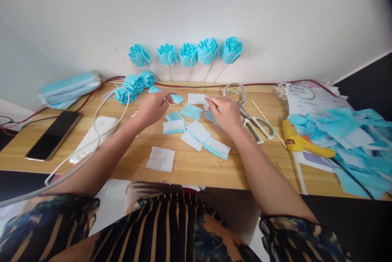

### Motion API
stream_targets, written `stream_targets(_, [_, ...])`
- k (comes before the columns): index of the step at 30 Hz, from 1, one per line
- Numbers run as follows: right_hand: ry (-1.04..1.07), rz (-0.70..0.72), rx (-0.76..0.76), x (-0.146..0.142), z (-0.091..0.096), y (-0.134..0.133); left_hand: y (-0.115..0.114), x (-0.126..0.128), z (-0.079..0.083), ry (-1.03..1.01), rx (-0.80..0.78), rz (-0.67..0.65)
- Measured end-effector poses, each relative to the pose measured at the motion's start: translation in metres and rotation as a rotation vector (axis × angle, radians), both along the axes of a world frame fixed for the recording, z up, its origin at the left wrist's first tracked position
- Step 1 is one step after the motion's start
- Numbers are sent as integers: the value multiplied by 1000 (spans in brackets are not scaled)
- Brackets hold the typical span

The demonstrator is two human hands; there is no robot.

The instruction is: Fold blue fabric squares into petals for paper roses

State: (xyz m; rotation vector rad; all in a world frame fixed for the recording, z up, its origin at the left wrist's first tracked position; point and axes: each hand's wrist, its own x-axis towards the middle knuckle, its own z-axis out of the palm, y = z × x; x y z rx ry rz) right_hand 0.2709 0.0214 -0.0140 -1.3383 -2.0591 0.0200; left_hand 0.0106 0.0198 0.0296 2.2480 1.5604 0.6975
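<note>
My left hand hovers over the back middle of the table, index finger stretched to the right and fingers apart. Beneath its fingertips lies a small blue fabric petal. My right hand is bent inward, its curled fingertips at the right edge of a white fabric square; whether they pinch it is hidden. Several blue-and-white squares are spread between and in front of my hands. A single white square lies nearer the front edge.
Several blue fabric roses on sticks lean on the wall; more roses lie left. Scissors, tape rolls, a yellow glue gun and fabric scraps are right. Left are face masks, a phone and a white power strip.
</note>
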Motion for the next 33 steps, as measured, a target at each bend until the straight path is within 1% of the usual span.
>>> stream_targets(2, [31, -28, 12, 2, 0, 2, 0, -1, -1, -4, 5, 1])
stream_targets(4, [78, -69, 24, 7, 0, 5, 2, 6, -1, -22, 25, -18])
stream_targets(8, [165, -133, 39, 16, -1, 11, 18, 41, -4, -22, 34, -96])
stream_targets(10, [170, -157, 45, 18, -3, 13, 30, 61, -8, 12, -11, -125])
stream_targets(12, [158, -171, 46, 20, -4, 14, 42, 75, -14, 86, -64, -143])
stream_targets(15, [136, -189, 32, 22, -3, 14, 56, 85, -18, 196, -112, -90])
stream_targets(17, [117, -214, 27, 24, -1, 14, 61, 88, -17, 203, -95, -44])
stream_targets(18, [104, -229, 27, 24, 1, 14, 62, 89, -16, 181, -72, -47])
stream_targets(20, [70, -251, 27, 25, 4, 13, 62, 95, -14, 108, -32, -133])
stream_targets(21, [51, -253, 23, 24, 6, 12, 62, 98, -14, 77, -31, -205])
stream_targets(23, [14, -242, 8, 23, 7, 11, 61, 105, -17, 67, -78, -358])
stream_targets(24, [-1, -233, -1, 21, 8, 10, 62, 106, -19, 80, -109, -395])
stream_targets(25, [-14, -222, -9, 20, 7, 9, 62, 106, -20, 96, -131, -395])
stream_targets(26, [-21, -214, -14, 19, 7, 9, 63, 104, -21, 103, -137, -366])
stream_targets(28, [-22, -209, -13, 18, 5, 9, 63, 96, -18, 80, -99, -269])
stream_targets(30, [-20, -211, -9, 18, 4, 9, 59, 83, -12, 54, -50, -243])
stream_targets(31, [-21, -211, -10, 18, 4, 9, 56, 77, -8, 72, -44, -254])
stream_targets(33, [-28, -210, -20, 18, 4, 10, 49, 66, -5, 213, -46, -291])
